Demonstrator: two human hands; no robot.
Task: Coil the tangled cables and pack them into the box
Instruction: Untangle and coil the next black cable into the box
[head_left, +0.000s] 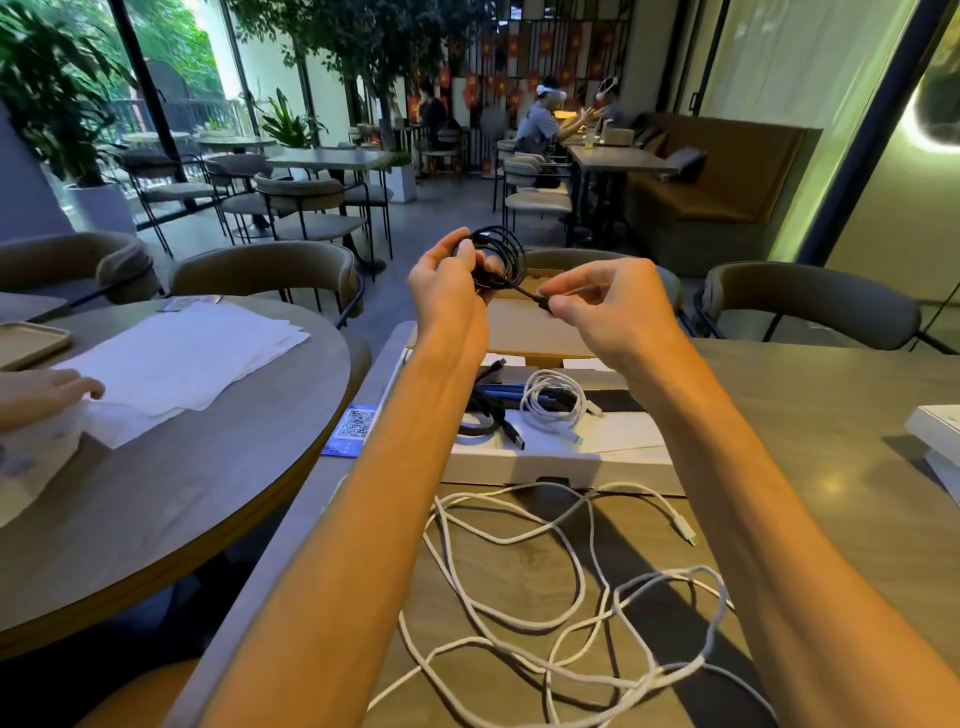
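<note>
The black cable (501, 249) is up in the air between your hands, above the far edge of the box (545, 465) — most of it is wound into a small coil of several loops. Your left hand (447, 291) grips that coil, with fingers and thumb curled round one side of it. Your right hand (608, 312) pinches the cable's free end near the plug between thumb and forefinger, the other fingers loosely bent. A short straight run of cable joins the coil to that pinch.

Below your wrists the white box lies open on the table (831, 415). Inside it sit a coiled white cable (553, 400) and, to its left, a second black lead (493, 415) with its USB plug pointing toward you. In front of the box, on the nearer tabletop, the loose white cables (545, 597) sprawl in a tangle of overlapping loops — one plug end lies out to the right.

To your left stands a round table (182, 509) with white paper sheets (182, 358) on it and another person's hand (47, 389) at their edge. A blue QR-code card (353, 428) lies near the gap between the two tables.
</note>
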